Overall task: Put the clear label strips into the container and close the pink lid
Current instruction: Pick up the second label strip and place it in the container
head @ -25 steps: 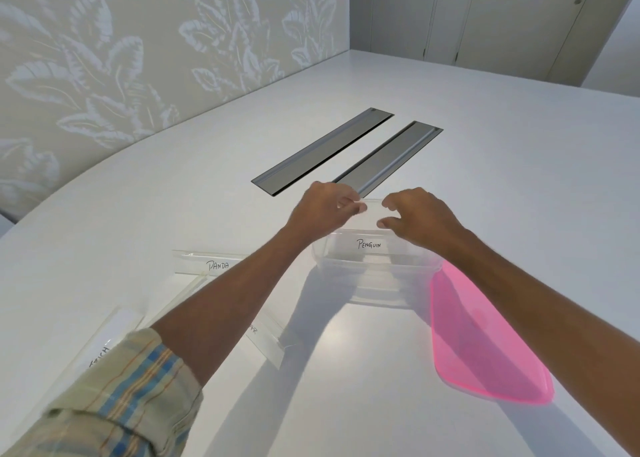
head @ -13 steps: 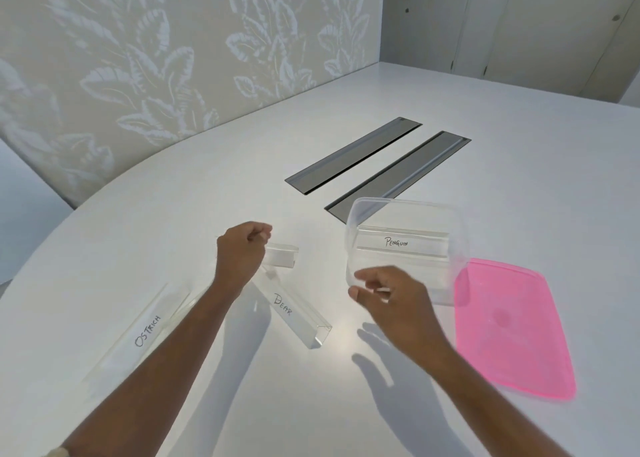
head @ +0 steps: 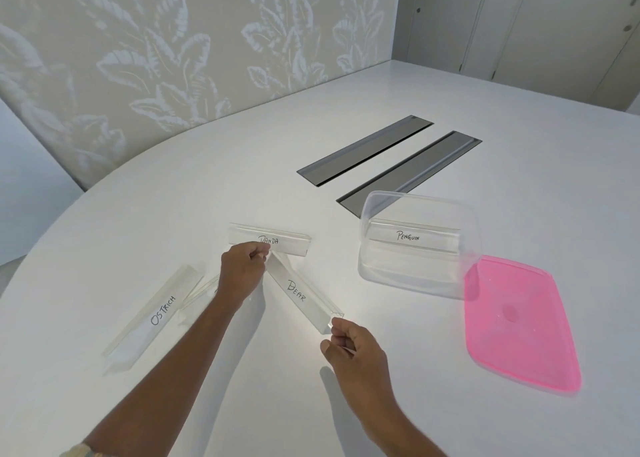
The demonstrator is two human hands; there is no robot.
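Two grey slots (head: 388, 159) in white table (head: 519, 145).

5 strips (head: 300, 295), 1 container (head: 415, 285), 1 lid (head: 519, 321)

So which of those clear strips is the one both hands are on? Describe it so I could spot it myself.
Start at the clear container beside the pink lid, then look left across the white table. The strip marked BEAR lies slantwise there, the left hand at its far end, the right hand at its near end. Neighbours read PANDA and OSTRICH.

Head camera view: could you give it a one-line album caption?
Two bare hands, left hand and right hand, grip the clear BEAR label strip beside a clear plastic container.
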